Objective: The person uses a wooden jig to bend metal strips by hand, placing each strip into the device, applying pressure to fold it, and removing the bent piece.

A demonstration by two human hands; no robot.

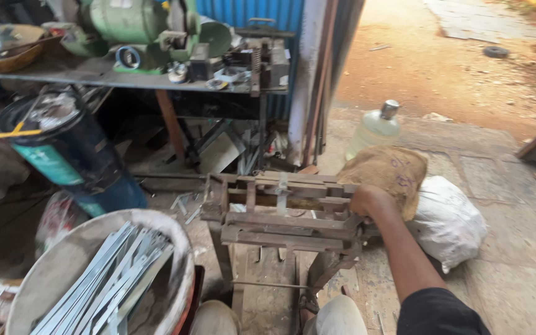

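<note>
Press frame: rusty metal bench machine [280, 214] on thin legs, set on the concrete floor [504, 273] between the person's knees; judged heavy, rigid, rough-edged.
Right hand: right hand [370, 201] wrapped shut over the frame's right end, near the upper bars.
Left hand: out of view; state cannot be told.
Grip point: the thick side bars look the safest hold, away from the slots.
Stock: flat metal strips [110, 279] in a white tub [44, 273], front left; likely light, springy, sharp.
Nearby: burlap sack [389, 170], white bag [451, 220], plastic bottle [376, 127], blue drum [69, 149].

A pale tub [44, 273] of metal strips [110, 279], a blue drum [75, 155], and a green bench grinder [134, 25] stand about.
</note>
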